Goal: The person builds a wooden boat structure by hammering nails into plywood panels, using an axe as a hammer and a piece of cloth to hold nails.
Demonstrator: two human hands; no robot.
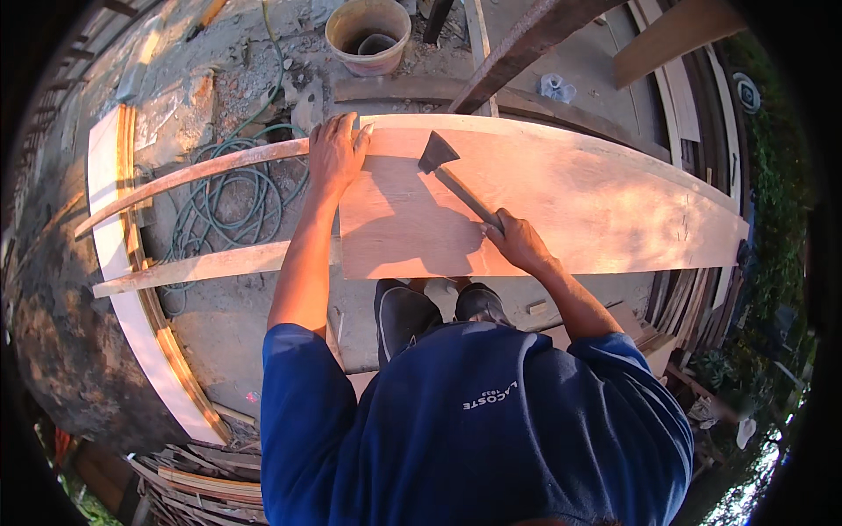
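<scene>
A pinkish plywood sheet (570, 193) lies across in front of me, resting over two long wooden strips that stick out to the left. My left hand (338, 158) is laid at its far left corner, fingers stretched over the far strip (210, 167) where it meets the sheet. In my right hand (517, 243) is a hatchet (467, 195), fingers wrapped round the lower part of its wooden handle. Its dark, flared head points away and to the left, above the sheet. The near strip (193, 266) passes under the sheet's left end.
A coiled green hose (232, 202) lies on the ground beneath the strips. On the left a long white board (132, 324) supports their ends. A bucket (368, 39) stands at the far side, near a slanting post (526, 57). Stacked timber (693, 298) lies on the right.
</scene>
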